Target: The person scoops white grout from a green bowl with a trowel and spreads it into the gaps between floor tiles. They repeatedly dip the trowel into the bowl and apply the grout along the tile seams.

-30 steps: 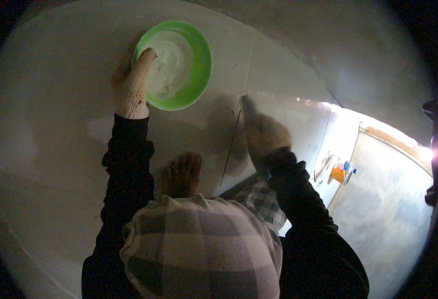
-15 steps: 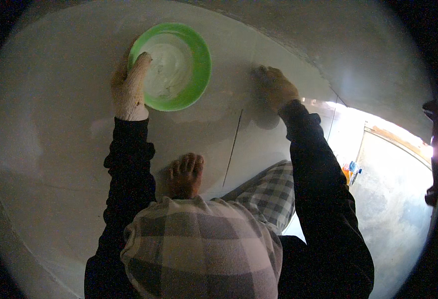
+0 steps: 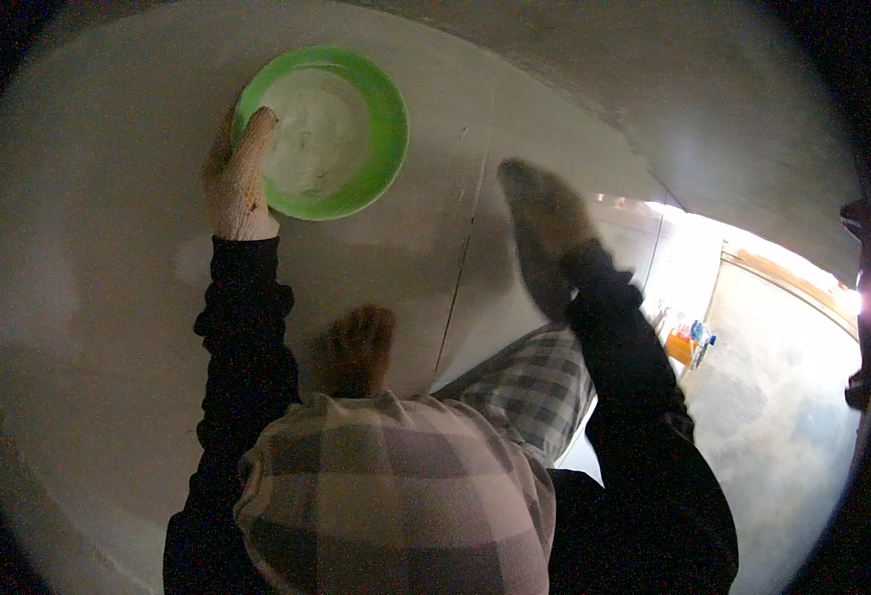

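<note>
A green bowl (image 3: 388, 134) holding a whitish, paste-like substance (image 3: 321, 129) is at the upper left, over the pale tiled surface. My left hand (image 3: 242, 188), in what looks like a light knit glove, grips its left side, thumb over the rim and fingers out of sight behind it. To the right, my right hand (image 3: 552, 213) is over the surface, smeared by motion. A dark, long shape (image 3: 538, 273) lies along its lower left side; I cannot tell whether this is a held tool or a shadow. The right fingers cannot be made out.
A thin dark joint (image 3: 463, 253) runs between the hands. Below it are my bare foot (image 3: 356, 347) and checked cloth (image 3: 406, 486) over my legs. A grey wall (image 3: 733, 109) bounds the upper right. Small orange and blue items (image 3: 688, 342) stand by a bright pale panel (image 3: 773, 397).
My right hand has swung down, its fingers now blurred, and more of the joint line shows. The bowl and my left hand appear slightly farther left in view.
</note>
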The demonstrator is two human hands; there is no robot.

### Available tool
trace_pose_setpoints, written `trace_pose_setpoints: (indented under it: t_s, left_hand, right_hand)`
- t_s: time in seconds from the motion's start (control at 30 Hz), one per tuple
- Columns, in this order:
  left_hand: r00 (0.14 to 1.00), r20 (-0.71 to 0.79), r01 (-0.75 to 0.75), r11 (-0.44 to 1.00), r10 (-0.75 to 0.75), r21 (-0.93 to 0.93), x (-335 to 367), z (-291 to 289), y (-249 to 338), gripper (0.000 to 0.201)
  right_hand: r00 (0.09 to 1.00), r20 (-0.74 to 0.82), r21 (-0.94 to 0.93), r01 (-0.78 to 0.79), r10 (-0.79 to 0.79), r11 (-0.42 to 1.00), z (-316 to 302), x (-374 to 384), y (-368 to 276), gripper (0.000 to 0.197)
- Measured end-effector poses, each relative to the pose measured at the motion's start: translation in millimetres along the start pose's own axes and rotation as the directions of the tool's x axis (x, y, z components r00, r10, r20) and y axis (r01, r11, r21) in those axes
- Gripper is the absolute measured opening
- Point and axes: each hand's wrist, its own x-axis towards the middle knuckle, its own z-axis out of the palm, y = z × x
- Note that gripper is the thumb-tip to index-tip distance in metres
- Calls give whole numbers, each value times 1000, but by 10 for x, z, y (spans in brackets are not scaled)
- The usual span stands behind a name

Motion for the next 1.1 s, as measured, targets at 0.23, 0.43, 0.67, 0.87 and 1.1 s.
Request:
trace_pose_setpoints:
  t_s: [0.23, 0.43, 0.67, 0.87, 1.1]
  left_hand:
    - [991, 61, 132, 946, -119, -296, 19, -142, -142, 53]
    - [924, 176, -381, 772, 340, 508, 106, -181, -158, 46]
    - [957, 278, -100, 993, 80, 56, 200, -110, -161, 41]
    - [957, 284, -124, 964, 54, 234, 314, 64, -108, 47]
    - [931, 337, -223, 947, 136, 232, 232, 178, -72, 36]
  right_hand:
    - [936, 191, 283, -340, 295, 897, -354, 1056, 331, 45]
    - [974, 179, 97, 125, -140, 987, -67, 390, -149, 31]
    - [964, 115, 257, 206, -241, 944, 78, -397, -288, 36]
    - [761, 617, 723, -447, 201, -526, -75, -354, -63, 41]
    - [978, -9, 839, -106, 209, 534, -151, 151, -545, 40]
